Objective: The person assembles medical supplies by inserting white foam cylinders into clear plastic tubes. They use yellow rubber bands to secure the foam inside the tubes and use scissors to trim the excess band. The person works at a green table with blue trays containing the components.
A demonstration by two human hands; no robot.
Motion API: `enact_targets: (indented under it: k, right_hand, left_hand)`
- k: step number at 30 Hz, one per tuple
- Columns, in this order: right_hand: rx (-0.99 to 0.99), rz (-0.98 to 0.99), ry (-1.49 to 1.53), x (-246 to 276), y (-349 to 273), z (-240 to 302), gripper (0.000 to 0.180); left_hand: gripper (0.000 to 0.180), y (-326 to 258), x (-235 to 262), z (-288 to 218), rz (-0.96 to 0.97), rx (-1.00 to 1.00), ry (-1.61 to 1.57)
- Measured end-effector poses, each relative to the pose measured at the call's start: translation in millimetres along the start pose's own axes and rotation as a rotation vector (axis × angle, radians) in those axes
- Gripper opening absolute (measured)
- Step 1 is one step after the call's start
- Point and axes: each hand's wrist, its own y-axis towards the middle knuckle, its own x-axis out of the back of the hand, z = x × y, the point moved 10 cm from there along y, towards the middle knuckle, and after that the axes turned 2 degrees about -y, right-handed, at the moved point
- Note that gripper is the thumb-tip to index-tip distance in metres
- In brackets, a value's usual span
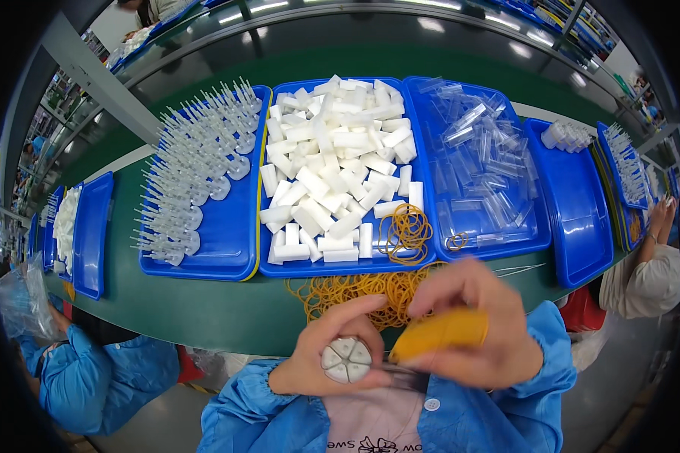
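My left hand (317, 355) grips a round bundle of white tubes (346, 359), end-on to the camera. My right hand (480, 325) pinches a stretched yellow rubber band (440, 332), blurred, right beside the bundle. Both hands are close to my chest, in front of the green table edge. A loose heap of yellow rubber bands (359, 291) lies on the table just beyond my hands.
Blue trays stand in a row: one of white stemmed parts (196, 174), one of white tubes (332, 166) with rubber bands in its corner, one of clear sleeves (480, 162), one nearly bare (574, 196). Co-workers sit at left (91, 370) and right (650, 272).
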Motion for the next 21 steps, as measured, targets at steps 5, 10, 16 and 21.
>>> enact_targets:
  k: [5,10,16,21]
  right_hand:
    - [-0.098,-0.055,0.176,1.5,20.1,-31.5,0.015]
    - [-0.121,0.328,0.050,-31.6,43.3,-42.7,0.009]
    - [0.568,0.345,-0.708,-76.2,-4.3,70.6,0.014]
    - [0.387,0.155,-0.843,-39.2,-36.4,48.4,0.019]
  left_hand:
    - [0.068,10.6,-27.6,15.4,0.114,0.215,-0.269]
    - [0.048,13.1,-55.6,48.1,0.309,0.368,-0.046]
    - [0.039,4.5,-27.1,33.0,0.258,0.268,-0.171]
    - [0.041,-3.5,15.2,5.1,-0.003,0.124,-0.651]
